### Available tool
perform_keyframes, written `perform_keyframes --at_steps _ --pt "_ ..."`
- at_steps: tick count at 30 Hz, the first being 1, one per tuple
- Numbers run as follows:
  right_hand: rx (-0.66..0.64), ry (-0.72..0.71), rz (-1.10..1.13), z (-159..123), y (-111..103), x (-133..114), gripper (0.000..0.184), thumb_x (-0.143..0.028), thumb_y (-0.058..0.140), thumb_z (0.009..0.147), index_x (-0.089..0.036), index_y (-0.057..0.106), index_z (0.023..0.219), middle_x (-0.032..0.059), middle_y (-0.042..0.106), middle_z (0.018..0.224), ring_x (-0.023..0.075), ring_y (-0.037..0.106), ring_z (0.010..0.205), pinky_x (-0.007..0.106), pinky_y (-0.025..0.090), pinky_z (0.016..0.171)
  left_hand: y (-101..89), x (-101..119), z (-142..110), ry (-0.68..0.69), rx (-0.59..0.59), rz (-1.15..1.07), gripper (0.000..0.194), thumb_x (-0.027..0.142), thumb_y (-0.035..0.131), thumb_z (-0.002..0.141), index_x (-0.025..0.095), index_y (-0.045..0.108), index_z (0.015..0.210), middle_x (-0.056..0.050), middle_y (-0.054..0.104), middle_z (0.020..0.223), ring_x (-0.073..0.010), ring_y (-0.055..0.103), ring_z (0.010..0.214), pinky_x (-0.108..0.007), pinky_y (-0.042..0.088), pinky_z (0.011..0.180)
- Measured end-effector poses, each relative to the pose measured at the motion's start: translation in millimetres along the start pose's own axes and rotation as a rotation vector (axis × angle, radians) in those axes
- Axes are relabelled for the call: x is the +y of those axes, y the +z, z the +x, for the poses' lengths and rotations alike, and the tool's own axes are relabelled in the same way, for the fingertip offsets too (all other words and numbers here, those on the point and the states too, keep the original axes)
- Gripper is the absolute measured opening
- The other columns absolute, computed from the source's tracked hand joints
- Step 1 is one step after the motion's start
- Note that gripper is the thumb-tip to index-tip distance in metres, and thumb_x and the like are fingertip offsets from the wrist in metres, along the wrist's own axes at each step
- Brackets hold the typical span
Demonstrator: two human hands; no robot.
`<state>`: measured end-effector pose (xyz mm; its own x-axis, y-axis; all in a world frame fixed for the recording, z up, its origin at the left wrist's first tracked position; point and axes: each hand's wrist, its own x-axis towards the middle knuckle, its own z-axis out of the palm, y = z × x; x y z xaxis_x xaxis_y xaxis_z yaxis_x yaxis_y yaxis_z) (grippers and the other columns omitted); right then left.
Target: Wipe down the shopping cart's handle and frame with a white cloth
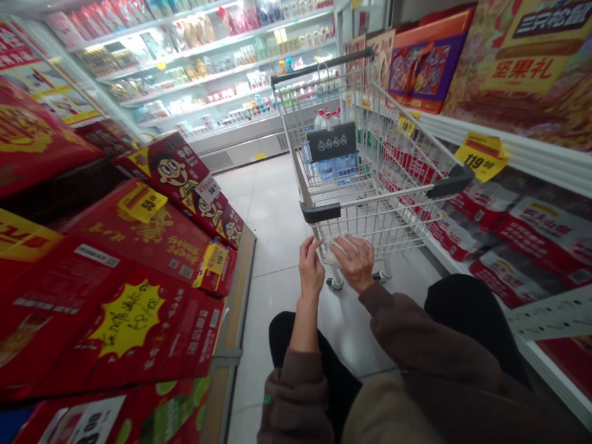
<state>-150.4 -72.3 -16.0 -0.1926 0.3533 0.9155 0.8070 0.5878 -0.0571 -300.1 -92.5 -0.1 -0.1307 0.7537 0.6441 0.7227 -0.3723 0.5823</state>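
Note:
The wire shopping cart (370, 206) stands in front of me, its grey corner pieces toward me. At its near lower end, my right hand (356, 259) presses curled fingers over a crumpled whitish, cloth-like thing (341, 248); its kind is unclear. Just left of it, my left hand (311, 262) is raised with its fingers bent and drawn together, close to the cart's near left corner. Whatever those fingers hold, if anything, is hidden. Inside the cart are clear bottles with red caps (326, 117) and blue-tinted bottles (342, 168), partly behind a dark sign plate (332, 142).
Red gift boxes (166, 228) with yellow price tags are stacked close on the left. On the right, a shelf (522, 140) carries bottle packs (546, 234) and large boxes (428, 61). A lit refrigerated case (222, 74) crosses the far end of the tiled floor (271, 216).

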Motion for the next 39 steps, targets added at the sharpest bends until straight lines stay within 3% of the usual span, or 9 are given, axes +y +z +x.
perform_keyframes --at_steps 5,13,22,26,30,31,33,35,39 --pt "0.112 0.225 -0.122 -11 -8 40 0.015 -0.03 0.062 0.092 -0.028 0.073 0.102 0.0055 0.071 0.112 0.0234 0.055 0.116 0.044 0.036 0.102 -10.4 -5 7 0.02 -0.075 -0.037 0.042 0.005 0.034 0.093 0.021 0.063 0.118 -0.01 0.063 0.131 -0.0196 0.051 0.138 -0.043 0.045 0.114" --pt "0.143 0.362 -0.105 -3 9 0 0.021 -0.023 0.058 0.093 -0.025 0.073 0.108 0.0097 0.071 0.109 0.0286 0.055 0.115 0.048 0.035 0.099 -15.6 -6 16 0.007 -0.088 -0.037 0.039 0.005 0.035 0.095 0.02 0.068 0.109 -0.012 0.067 0.131 -0.0204 0.052 0.138 -0.042 0.047 0.112" --pt "0.02 0.043 0.03 0 15 -36 0.026 -0.015 0.058 0.091 -0.029 0.07 0.109 0.0029 0.073 0.112 0.022 0.057 0.115 0.042 0.035 0.104 -22.9 -7 23 0.006 -0.094 -0.024 0.035 0.006 0.04 0.092 0.021 0.071 0.101 -0.01 0.073 0.117 -0.022 0.058 0.132 -0.042 0.052 0.105" --pt "0.029 0.013 0.039 14 20 -46 0.025 -0.016 0.056 0.092 -0.029 0.07 0.109 0.0011 0.073 0.113 0.0211 0.057 0.115 0.042 0.034 0.105 -55.0 -3 62 0.088 -0.156 -0.064 0.029 0.011 0.047 0.092 0.023 0.069 0.078 -0.002 0.076 0.09 -0.0201 0.072 0.105 -0.04 0.055 0.099" --pt "-0.06 -0.062 0.03 7 11 -27 0.029 -0.012 0.059 0.092 -0.031 0.069 0.112 0.0 0.072 0.12 0.0201 0.055 0.12 0.042 0.032 0.107 -78.7 23 109 0.178 0.06 -0.059 0.023 0.025 0.045 0.099 0.021 0.065 0.108 -0.008 0.068 0.114 -0.019 0.063 0.116 -0.04 0.049 0.106" --pt "-0.058 -0.058 0.017 3 8 -21 0.029 -0.012 0.059 0.091 -0.03 0.069 0.112 0.0008 0.072 0.119 0.0203 0.055 0.12 0.042 0.033 0.106 -78.6 29 117 0.228 0.031 -0.069 0.026 0.029 0.045 0.1 0.021 0.062 0.118 -0.009 0.063 0.125 -0.0192 0.057 0.125 -0.041 0.045 0.111" --pt "-0.018 -0.029 -0.016 -3 3 -11 0.027 -0.014 0.06 0.091 -0.028 0.069 0.112 0.0024 0.073 0.115 0.0212 0.055 0.119 0.042 0.034 0.104 -71.7 40 126 0.306 -0.099 -0.094 0.029 0.034 0.04 0.102 0.021 0.062 0.117 -0.009 0.059 0.132 -0.0193 0.05 0.134 -0.041 0.04 0.116" --pt "0.02 -0.019 -0.033 -3 2 -9 0.024 -0.016 0.059 0.092 -0.027 0.069 0.11 0.0027 0.074 0.112 0.0221 0.056 0.116 0.042 0.035 0.102 -60.4 44 128 0.354 -0.188 -0.098 0.033 0.039 0.036 0.103 0.02 0.063 0.103 -0.009 0.063 0.119 -0.0199 0.049 0.135 -0.042 0.036 0.12" --pt "0.01 -0.082 -0.024 15 16 -34 0.021 -0.018 0.059 0.094 -0.029 0.069 0.108 -0.0005 0.072 0.116 0.0213 0.056 0.118 0.042 0.034 0.106 -45.2 43 125 0.362 -0.216 -0.038 0.037 0.044 0.032 0.104 0.021 0.058 0.091 -0.008 0.062 0.1 -0.0215 0.051 0.127 -0.043 0.038 0.117"
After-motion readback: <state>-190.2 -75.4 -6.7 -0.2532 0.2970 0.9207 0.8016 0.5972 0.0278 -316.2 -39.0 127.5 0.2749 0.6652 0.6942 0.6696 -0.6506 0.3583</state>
